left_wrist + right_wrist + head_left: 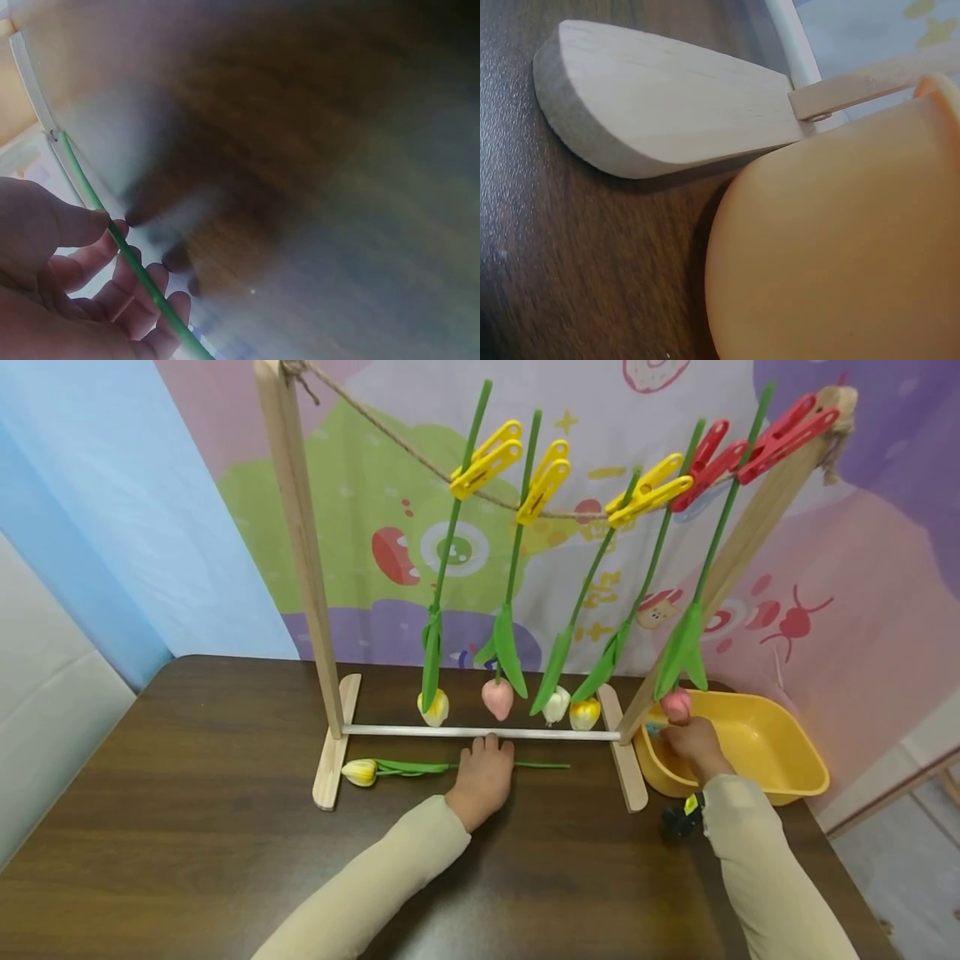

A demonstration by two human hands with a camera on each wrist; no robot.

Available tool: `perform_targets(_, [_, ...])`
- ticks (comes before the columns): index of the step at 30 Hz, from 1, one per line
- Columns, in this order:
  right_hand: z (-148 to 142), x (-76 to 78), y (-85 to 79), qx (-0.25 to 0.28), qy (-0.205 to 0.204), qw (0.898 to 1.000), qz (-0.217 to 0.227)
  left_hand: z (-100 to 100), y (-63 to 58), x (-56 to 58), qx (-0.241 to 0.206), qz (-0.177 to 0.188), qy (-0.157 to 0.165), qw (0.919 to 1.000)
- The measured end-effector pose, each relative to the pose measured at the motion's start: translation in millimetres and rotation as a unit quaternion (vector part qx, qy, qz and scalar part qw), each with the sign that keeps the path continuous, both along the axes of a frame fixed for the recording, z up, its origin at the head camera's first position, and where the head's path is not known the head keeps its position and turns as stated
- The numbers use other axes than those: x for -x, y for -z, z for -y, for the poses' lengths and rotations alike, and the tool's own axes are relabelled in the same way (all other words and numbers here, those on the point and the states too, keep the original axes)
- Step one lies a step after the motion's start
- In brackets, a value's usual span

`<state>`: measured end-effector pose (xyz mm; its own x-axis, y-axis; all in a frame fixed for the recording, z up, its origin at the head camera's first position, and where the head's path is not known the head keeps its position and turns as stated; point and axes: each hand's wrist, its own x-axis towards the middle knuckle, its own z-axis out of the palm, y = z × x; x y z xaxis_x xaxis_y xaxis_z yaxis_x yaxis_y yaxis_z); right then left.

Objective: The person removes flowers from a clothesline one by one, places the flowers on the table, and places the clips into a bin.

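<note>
My left hand (483, 774) pinches the green stem (129, 259) of an artificial yellow tulip (361, 772) between thumb and fingers. This tulip lies along the tabletop, its bloom toward the left. In the head view my right hand (696, 745) reaches into a yellow plastic basin (806, 766), close to a small blue item (655, 728) of unclear kind; the fingertips are hard to make out. The right wrist view shows the basin's outer wall (840, 247) but not the hand. A pink tulip (677, 705) hangs head-down just above that hand.
A wooden frame (296, 527) with a white crossbar (450, 732) carries a twine line (390, 437). Several tulips hang upside down from it, held by yellow clothespins (486, 462) and red clothespins (787, 437). The frame's right foot (626, 772) stands beside the basin. Behind is a patterned cloth (360, 527).
</note>
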<state>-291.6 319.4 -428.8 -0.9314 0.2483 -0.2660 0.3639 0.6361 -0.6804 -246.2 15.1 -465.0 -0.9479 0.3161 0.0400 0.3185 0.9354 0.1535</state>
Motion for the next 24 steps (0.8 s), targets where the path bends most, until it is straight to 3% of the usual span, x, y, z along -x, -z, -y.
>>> perform_targets(5, [-1,-1.2,-2.3,0.01,0.009,1.0,0.006,0,0.1,-1.1,-0.002,0.007,-0.004,1.0])
perform_targets(6, [-1,-1.5,-3.0,0.017,0.011,1.0,0.006,1,-10.0,-5.3,-0.006,0.021,-0.007,0.9997])
perform_targets(12, [1,-6.0,-10.8,0.061,0.002,0.998,-0.01,3,-14.9,-7.7,-0.005,0.023,-0.011,0.9997])
perform_targets(17, [2,-11.6,-19.9,0.038,-0.011,0.999,-0.029,8,-23.0,-10.8,0.001,0.03,-0.012,0.9995])
perform_targets(24, [5,-21.3,-30.8,-0.004,-0.031,0.999,-0.006,21,-30.4,-15.4,-0.015,0.025,-0.018,0.9994])
